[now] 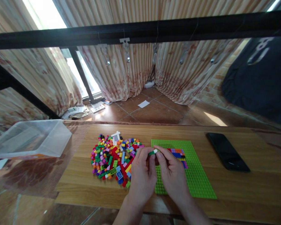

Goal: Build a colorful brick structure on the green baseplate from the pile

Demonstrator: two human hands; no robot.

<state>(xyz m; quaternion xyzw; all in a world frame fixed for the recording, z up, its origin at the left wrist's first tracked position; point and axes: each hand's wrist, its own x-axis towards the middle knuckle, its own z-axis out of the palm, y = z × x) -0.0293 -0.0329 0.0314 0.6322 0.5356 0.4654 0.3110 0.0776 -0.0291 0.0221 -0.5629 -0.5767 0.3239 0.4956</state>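
Grip of the left hand [142,170] is clamped on a small green brick [151,153]; that of the right hand [174,173] is pinched about a white brick [155,151] at its right end. Fingertips nearly meet; whether the two pieces are joined cannot be told. Long axis of the green brick runs roughly left to right, right end slightly farther off.

Both pieces appear over the left border of the green baseplate [196,178], which lies on the desk [239,193]; clearance beneath is not visible. Governing relation: the assembled brick rows [178,152] on the plate lie to the right of the held pieces, partly screened by the right hand, which is the nearer of the two. Left hand is nearer the loose brick pile [107,156], on the opposite side.

Black phone [227,151] rests right of the plate, well apart. Clear plastic bin [44,137] stands left of the desk. Beyond: tiled floor [152,112], then patterned curtains [121,75].
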